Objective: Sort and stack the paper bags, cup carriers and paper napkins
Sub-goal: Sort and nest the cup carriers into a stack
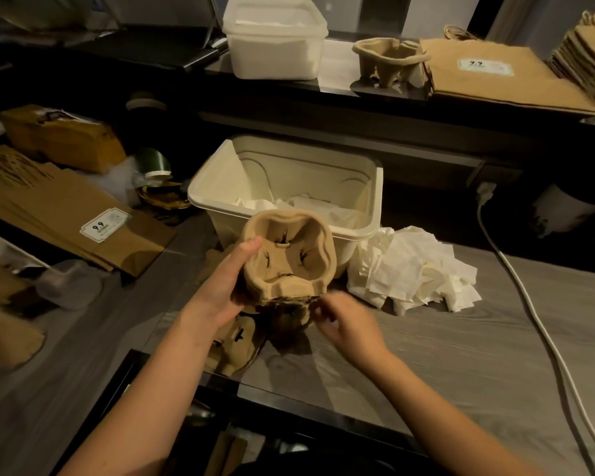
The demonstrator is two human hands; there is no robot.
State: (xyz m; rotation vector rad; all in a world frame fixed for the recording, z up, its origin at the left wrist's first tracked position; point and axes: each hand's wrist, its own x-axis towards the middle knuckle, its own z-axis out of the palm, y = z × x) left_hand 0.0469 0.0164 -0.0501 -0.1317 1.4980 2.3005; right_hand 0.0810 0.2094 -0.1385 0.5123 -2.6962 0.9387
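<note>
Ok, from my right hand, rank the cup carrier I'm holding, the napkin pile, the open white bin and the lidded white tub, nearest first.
From the right hand, head view:
1. Cup carrier, gripped by the left hand, right beside it.
2. Napkin pile, to its right on the table.
3. Open white bin, behind the carrier.
4. Lidded white tub, on the back shelf.
</note>
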